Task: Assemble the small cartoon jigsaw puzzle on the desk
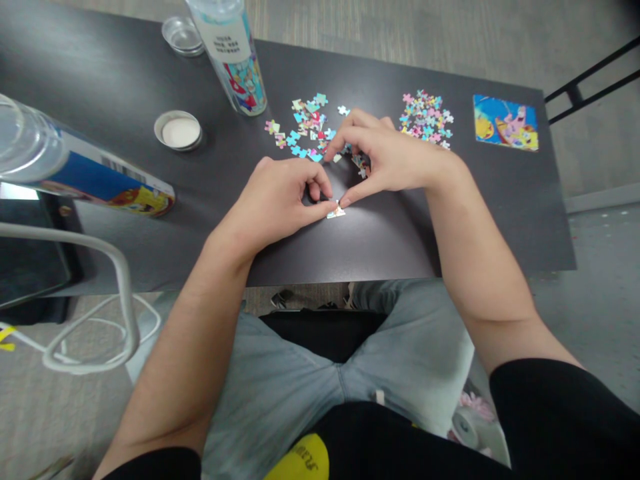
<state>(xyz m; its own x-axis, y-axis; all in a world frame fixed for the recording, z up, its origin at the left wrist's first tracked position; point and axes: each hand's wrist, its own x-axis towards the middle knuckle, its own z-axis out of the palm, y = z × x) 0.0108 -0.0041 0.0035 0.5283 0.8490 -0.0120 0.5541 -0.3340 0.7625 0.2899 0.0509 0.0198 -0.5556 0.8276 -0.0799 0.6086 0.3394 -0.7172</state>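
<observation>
A small light-coloured puzzle piece (337, 213) lies flat near the table's front edge; whether it is one piece or joined ones I cannot tell. My left hand (283, 197) has its thumb on the piece's upper left, fingers curled close to the thumb. My right hand (385, 157) touches the piece's upper right with the thumb tip, while its index finger arches well apart towards the loose puzzle pieces (305, 123). More pieces show under the right hand, partly hidden by it. A second heap of puzzle pieces (425, 113) lies beyond the right wrist.
A picture card (506, 123) lies at the table's right end. Two clear tubes, one at the back (233, 60) and one at left (107, 177), stand near a round lid (179, 131) and a clear cap (183, 35). A white cable (125, 293) loops at lower left.
</observation>
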